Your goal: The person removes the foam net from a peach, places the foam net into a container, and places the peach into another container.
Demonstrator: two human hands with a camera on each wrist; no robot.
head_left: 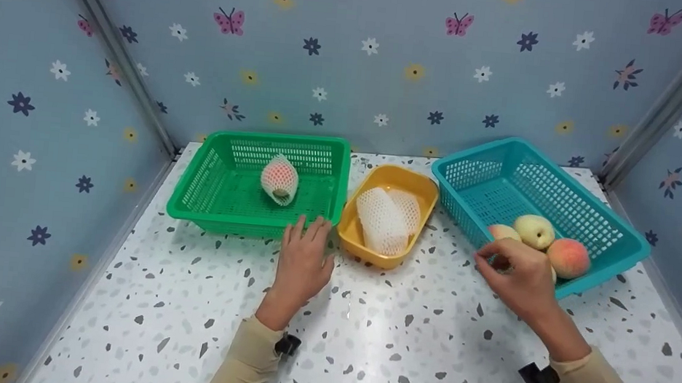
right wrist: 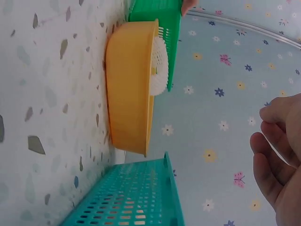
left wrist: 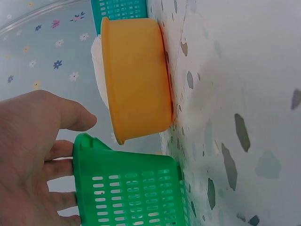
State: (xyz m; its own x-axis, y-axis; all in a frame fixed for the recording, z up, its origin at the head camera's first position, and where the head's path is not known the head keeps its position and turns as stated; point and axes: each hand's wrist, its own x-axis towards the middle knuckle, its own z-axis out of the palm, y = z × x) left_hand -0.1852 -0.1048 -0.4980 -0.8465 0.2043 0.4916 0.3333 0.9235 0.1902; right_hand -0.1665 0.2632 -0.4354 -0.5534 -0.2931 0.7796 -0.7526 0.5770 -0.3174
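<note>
At the front rim of the green basket [head_left: 254, 228], my left hand [head_left: 304, 262] has its fingers extended, fingertips right at the edge. Inside that basket lies one peach [head_left: 280, 180] in a white foam net. My right hand [head_left: 522, 275] hovers over the near left side of the teal basket [head_left: 608, 279], fingers loosely curled with nothing between them. Several peaches [head_left: 568, 258] sit in the teal basket's near end, partly hidden by this hand. In the right wrist view, gaps show between the curled fingers [right wrist: 265, 176].
Between the two baskets stands a yellow tub [head_left: 347, 229] holding white foam nets [head_left: 383, 220]. All three containers rest on a speckled white table [head_left: 364, 354]. Flower-patterned walls [head_left: 389, 66] enclose the back and both sides.
</note>
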